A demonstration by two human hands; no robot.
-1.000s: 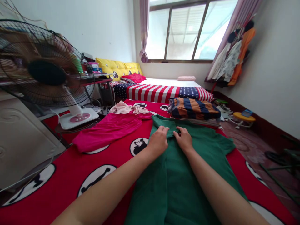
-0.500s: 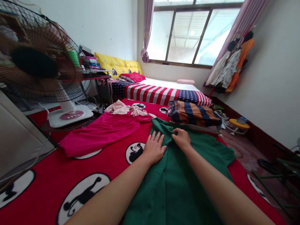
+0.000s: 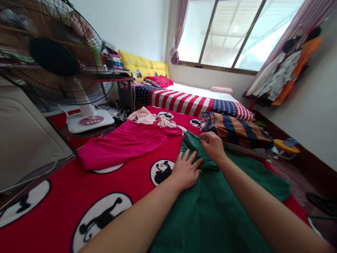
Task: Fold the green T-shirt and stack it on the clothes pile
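Whereas its fingers were curled a second ago, the left hand (image 3: 186, 172) is now spread flat on the green garment (image 3: 219, 211); its far edge is apparently pinched by the nearly closed right hand (image 3: 214, 147), so the fold seems steadied on the red blanket (image 3: 135, 179), near the striped clothes (image 3: 237, 130).

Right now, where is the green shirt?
In the head view, the shirt lies on the red blanket, right of centre, under the left hand and pinched by the right hand, right of the pink garment, nearer than the striped cloth.
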